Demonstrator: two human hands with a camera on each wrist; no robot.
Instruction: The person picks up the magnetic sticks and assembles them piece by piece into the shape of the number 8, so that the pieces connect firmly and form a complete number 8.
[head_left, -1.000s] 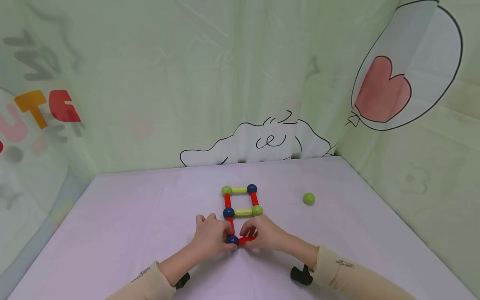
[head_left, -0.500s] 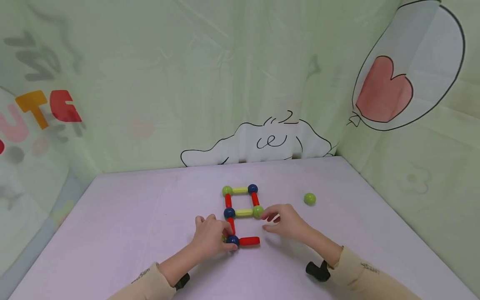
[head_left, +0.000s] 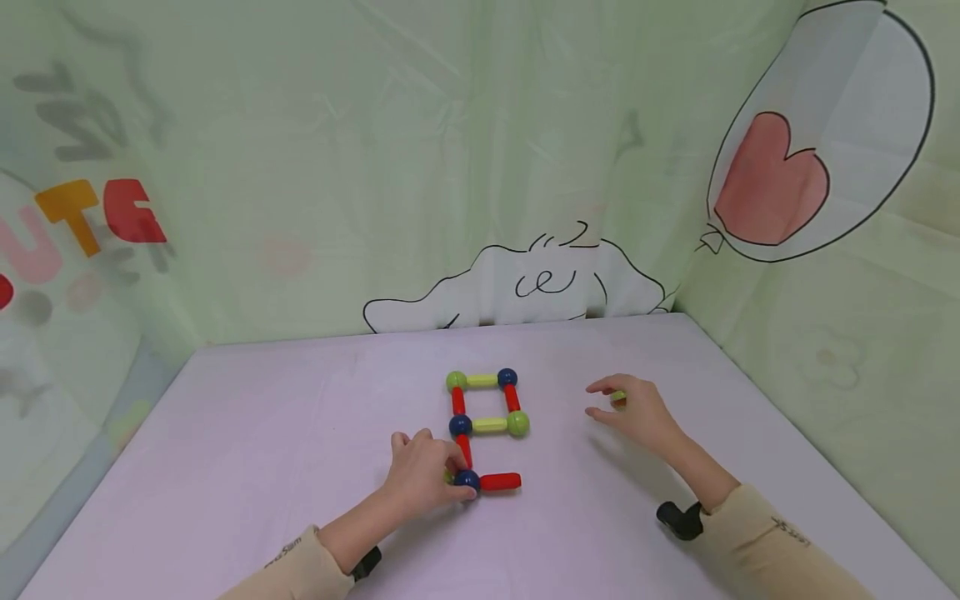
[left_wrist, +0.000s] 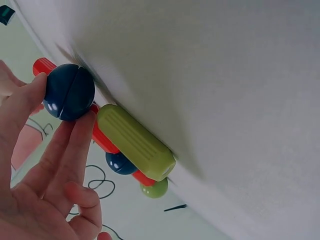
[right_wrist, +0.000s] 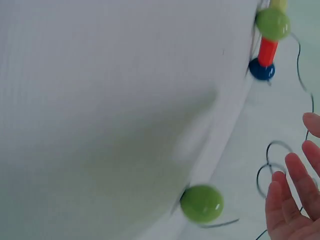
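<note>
My left hand (head_left: 422,473) pinches a dark blue ball (left_wrist: 70,92) between thumb and fingertips, low in the head view. From this ball a red rod (head_left: 500,482) sticks out to the right, and another red rod (head_left: 464,451) runs up to a square of rods and balls. A yellow-green rod (left_wrist: 136,142) lies close by the held ball in the left wrist view, mostly hidden by the hand in the head view. My right hand (head_left: 639,414) hovers at a loose green ball (right_wrist: 201,203), thumb and fingers apart; the right wrist view shows the ball untouched on the table.
The square has blue and green balls at its corners, such as a green ball (head_left: 518,423), joined by red and yellow-green rods. The pale table (head_left: 262,433) meets a printed cloth backdrop (head_left: 315,208) at its far edge.
My right hand has let go of the red rod and moved right and away from me to the loose green ball. My left hand keeps hold of the blue ball in the same place.
</note>
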